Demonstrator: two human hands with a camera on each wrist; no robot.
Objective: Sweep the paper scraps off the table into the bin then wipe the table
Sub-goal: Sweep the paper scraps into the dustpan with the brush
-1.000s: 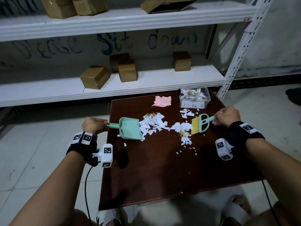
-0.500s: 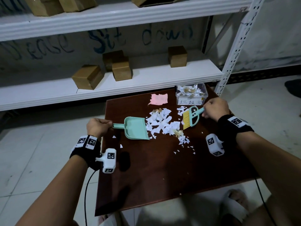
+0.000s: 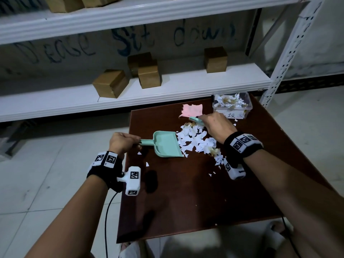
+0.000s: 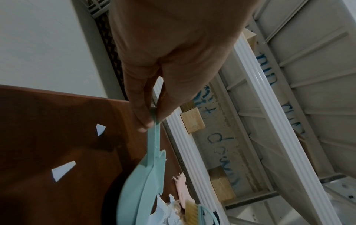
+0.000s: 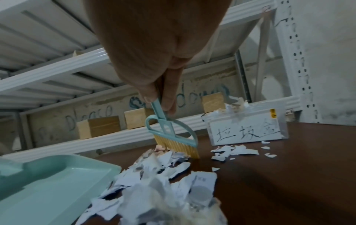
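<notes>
The brown table (image 3: 186,202) is seen from above, with a clear bin (image 3: 232,105) at its far right corner, already partly filled with scraps. A pink cloth (image 3: 191,110) is laid at the far edge, just left of the bin.

A green dustpan (image 3: 165,144) is set flat on the table. Its open mouth is turned to the right, and its handle is pointed left. The handle is pinched by the left hand (image 3: 122,144).

The pile of paper scraps (image 3: 195,140) is spread just right of the dustpan mouth, touching it. A few small bits are scattered nearer the person.

A small brush (image 5: 173,137) is gripped by the right hand (image 3: 216,125), thumb and fingers curled round the handle. Its bristles are placed at the far side of the pile, near the cloth. So the pile lies between brush and dustpan, and the next stroke is likely best pulled left and toward the person.
</notes>
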